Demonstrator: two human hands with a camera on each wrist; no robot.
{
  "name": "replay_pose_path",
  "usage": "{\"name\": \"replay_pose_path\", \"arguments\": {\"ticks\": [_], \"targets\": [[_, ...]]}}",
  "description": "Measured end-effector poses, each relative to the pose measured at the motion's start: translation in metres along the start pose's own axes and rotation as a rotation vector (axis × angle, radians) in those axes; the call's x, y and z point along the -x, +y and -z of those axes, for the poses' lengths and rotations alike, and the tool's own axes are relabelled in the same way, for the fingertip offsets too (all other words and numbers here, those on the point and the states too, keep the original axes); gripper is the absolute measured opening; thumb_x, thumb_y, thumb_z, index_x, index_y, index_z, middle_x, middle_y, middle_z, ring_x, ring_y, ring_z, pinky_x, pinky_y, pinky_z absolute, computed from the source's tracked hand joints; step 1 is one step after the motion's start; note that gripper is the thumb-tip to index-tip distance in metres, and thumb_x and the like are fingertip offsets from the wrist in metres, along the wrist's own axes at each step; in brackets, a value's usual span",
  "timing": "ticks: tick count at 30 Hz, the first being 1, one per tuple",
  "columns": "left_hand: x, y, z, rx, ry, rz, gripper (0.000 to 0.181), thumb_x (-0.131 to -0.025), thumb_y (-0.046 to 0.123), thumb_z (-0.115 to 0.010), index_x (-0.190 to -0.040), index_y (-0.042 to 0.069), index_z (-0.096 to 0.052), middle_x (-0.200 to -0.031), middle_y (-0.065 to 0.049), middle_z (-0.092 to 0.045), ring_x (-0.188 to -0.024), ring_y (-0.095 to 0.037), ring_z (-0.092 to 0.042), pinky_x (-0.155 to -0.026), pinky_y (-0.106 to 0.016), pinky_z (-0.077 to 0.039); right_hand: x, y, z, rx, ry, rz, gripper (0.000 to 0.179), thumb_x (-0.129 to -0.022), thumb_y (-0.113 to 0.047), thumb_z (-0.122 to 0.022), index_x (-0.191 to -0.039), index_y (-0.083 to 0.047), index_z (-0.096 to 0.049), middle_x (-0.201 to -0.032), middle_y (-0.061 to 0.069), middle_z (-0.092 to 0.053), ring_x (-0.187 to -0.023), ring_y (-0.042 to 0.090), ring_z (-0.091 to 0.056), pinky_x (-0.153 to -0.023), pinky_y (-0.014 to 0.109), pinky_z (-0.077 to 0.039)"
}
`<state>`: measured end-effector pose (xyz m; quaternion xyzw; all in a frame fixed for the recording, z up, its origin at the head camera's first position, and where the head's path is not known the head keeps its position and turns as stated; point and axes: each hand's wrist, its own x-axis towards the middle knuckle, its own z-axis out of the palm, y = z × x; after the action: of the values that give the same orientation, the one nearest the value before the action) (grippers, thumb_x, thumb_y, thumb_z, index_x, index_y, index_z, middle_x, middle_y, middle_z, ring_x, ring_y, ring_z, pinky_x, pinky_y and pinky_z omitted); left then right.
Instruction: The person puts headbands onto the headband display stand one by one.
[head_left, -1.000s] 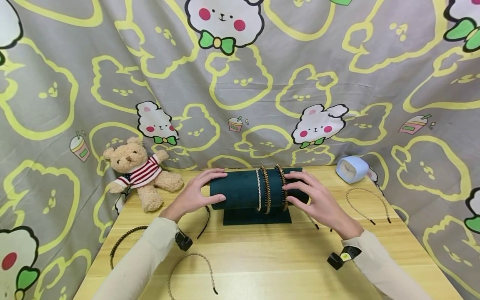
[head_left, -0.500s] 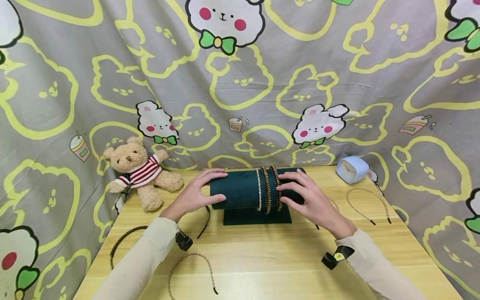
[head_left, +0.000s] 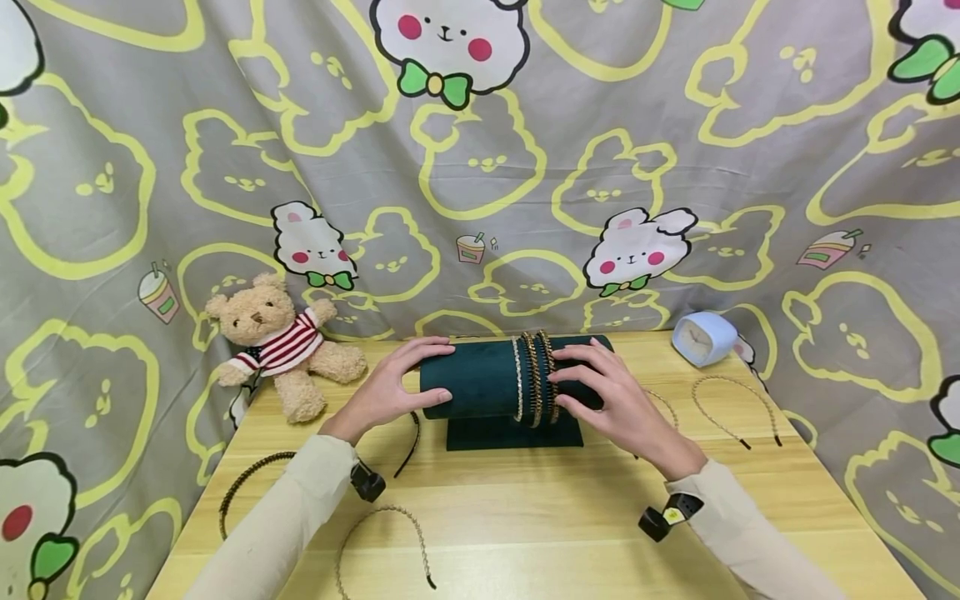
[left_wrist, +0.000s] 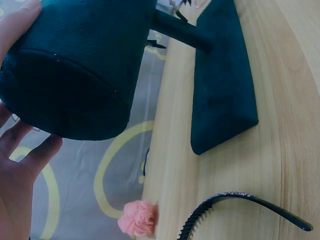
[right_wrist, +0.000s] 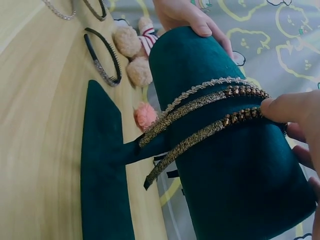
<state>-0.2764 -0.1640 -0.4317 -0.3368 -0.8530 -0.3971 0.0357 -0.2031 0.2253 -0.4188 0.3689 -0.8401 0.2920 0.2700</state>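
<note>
A dark green velvet headband stand [head_left: 474, 377] with a thick horizontal roll stands mid-table. My left hand [head_left: 386, 386] grips the roll's left end, thumb at the front and fingers over the far side. Around the roll sit a thin pale headband [head_left: 518, 379] and a bronze beaded headband [head_left: 534, 379], side by side. Right of them is another bronze beaded headband [right_wrist: 215, 131], tilted slightly away in the right wrist view. My right hand [head_left: 611, 396] holds this one, thumb [right_wrist: 280, 107] on its beads; the other fingertips are partly hidden behind the roll.
Loose headbands lie about: a dark one [head_left: 251, 483] and a pale braided one [head_left: 382, 510] at left, a black one [left_wrist: 240, 196] near the stand, a beaded one [head_left: 735, 382] at right. A teddy bear [head_left: 281, 350] and a blue clock [head_left: 703, 337] sit at the back.
My right hand has slid the right-hand bronze headband leftward along the roll, narrowing the gap to the other bronze one. My left hand stays on the roll's end.
</note>
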Motion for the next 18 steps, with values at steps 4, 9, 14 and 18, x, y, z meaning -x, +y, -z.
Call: {"name": "replay_pose_path", "arguments": {"ticks": [4, 9, 14, 18], "targets": [[0.0, 0.0, 0.0, 0.001, 0.0, -0.001, 0.067, -0.094, 0.045, -0.087, -0.154, 0.044, -0.059, -0.167, 0.01, -0.048, -0.156, -0.025, -0.045, -0.121, -0.068, -0.04, 0.002, 0.0, 0.007, -0.048, 0.022, -0.037, 0.039, -0.089, -0.003, -0.089, -0.124, -0.014, -0.078, -0.146, 0.013, -0.065, -0.14, 0.034, -0.057, -0.138, 0.037, -0.018], [0.0, 0.001, 0.0, 0.008, 0.002, 0.004, 0.066, -0.094, 0.046, -0.087, -0.153, 0.047, -0.058, -0.167, 0.01, -0.048, -0.157, -0.024, -0.044, -0.122, -0.067, -0.039, 0.01, 0.007, 0.021, -0.08, 0.065, -0.139, 0.04, -0.092, 0.003, -0.084, -0.128, -0.013, -0.077, -0.148, 0.011, -0.065, -0.142, 0.03, -0.055, -0.128, 0.019, -0.028], [0.0, 0.0, 0.001, 0.011, -0.003, 0.014, 0.066, -0.094, 0.048, -0.087, -0.152, 0.05, -0.058, -0.167, 0.012, -0.047, -0.156, -0.022, -0.044, -0.123, -0.066, -0.039, 0.022, 0.021, 0.039, -0.112, 0.135, -0.249, 0.041, -0.094, 0.006, -0.08, -0.13, -0.013, -0.077, -0.144, 0.01, -0.069, -0.139, 0.008, -0.056, -0.118, 0.01, -0.034], [0.0, -0.001, 0.001, 0.014, -0.006, 0.021, 0.065, -0.094, 0.048, -0.087, -0.152, 0.051, -0.057, -0.167, 0.014, -0.047, -0.156, -0.022, -0.044, -0.123, -0.067, -0.038, 0.031, 0.035, 0.052, -0.18, 0.188, -0.324, 0.038, -0.097, 0.009, -0.076, -0.131, -0.007, -0.075, -0.139, 0.012, -0.07, -0.132, -0.003, -0.058, -0.114, 0.01, -0.041]]}}
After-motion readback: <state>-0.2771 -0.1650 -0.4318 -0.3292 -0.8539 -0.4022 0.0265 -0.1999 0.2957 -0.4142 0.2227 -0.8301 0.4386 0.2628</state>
